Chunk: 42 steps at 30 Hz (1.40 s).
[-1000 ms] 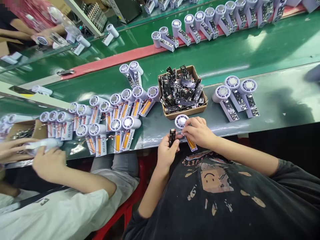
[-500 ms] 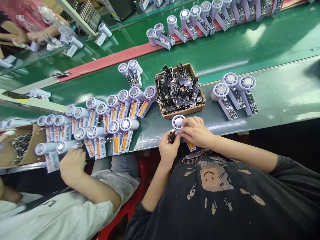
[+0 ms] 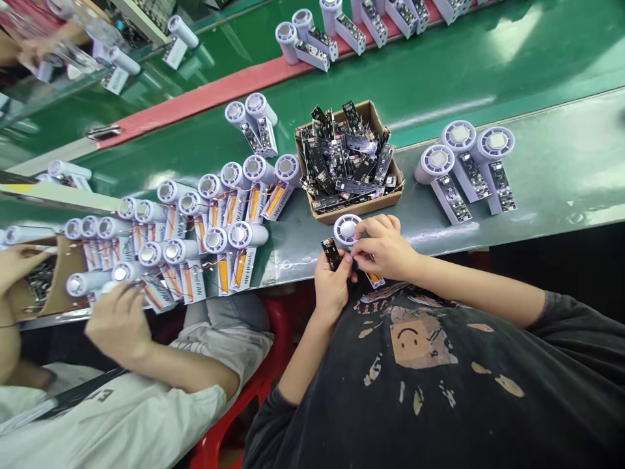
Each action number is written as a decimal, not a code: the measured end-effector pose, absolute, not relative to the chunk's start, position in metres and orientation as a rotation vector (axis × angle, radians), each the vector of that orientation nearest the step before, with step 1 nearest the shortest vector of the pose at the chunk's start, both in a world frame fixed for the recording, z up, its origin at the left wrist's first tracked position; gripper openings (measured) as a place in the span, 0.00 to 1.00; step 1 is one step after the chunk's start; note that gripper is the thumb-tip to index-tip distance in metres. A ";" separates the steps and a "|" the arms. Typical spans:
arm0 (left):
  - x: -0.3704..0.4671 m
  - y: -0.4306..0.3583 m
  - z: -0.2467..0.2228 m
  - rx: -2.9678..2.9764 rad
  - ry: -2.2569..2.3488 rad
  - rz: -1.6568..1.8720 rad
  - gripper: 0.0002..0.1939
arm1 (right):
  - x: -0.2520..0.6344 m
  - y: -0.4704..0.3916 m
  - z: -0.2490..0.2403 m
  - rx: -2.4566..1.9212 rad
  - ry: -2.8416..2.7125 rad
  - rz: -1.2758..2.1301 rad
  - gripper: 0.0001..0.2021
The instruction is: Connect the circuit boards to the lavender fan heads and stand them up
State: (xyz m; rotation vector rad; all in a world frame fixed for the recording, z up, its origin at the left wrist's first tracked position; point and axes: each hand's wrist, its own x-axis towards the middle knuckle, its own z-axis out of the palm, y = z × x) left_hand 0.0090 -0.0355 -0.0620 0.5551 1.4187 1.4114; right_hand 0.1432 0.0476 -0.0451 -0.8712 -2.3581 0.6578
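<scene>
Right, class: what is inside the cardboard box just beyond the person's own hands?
The cardboard box holds a jumbled heap of dark circuit boards, some poking above the rim. The heap covers the bottom, so whatever lies underneath cannot be seen.

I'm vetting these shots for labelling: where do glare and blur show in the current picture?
Head view: glare whitens patches of the green surface and grey bench; head view: the co-worker's nearer hand looks smeared; head view: the box and the board in the left hand look clearer.
</scene>
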 end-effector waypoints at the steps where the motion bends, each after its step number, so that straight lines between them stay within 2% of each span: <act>1: 0.009 -0.037 -0.062 0.562 1.414 1.417 0.26 | 0.143 0.047 -0.045 -0.871 -2.345 0.666 0.07; 7: 0.003 -0.057 -0.055 0.584 1.356 1.444 0.25 | 0.143 0.046 -0.048 -0.938 -2.227 0.753 0.03; 12: -0.004 -0.070 -0.048 0.785 1.487 1.155 0.34 | 0.143 0.045 -0.048 -0.907 -2.270 0.625 0.05; 17: -0.003 -0.068 -0.040 0.982 1.621 0.965 0.23 | 0.140 0.044 -0.049 -0.780 -2.238 0.360 0.08; 22: -0.001 -0.063 -0.032 1.144 1.670 0.865 0.21 | 0.140 0.044 -0.048 -0.769 -2.262 0.342 0.08; 35: 0.007 -0.061 -0.031 1.220 1.683 0.924 0.22 | 0.140 0.039 -0.044 -0.791 -2.312 0.194 0.12; 42: 0.015 -0.063 -0.038 1.303 1.752 0.950 0.23 | 0.138 0.035 -0.043 -0.850 -2.342 0.234 0.12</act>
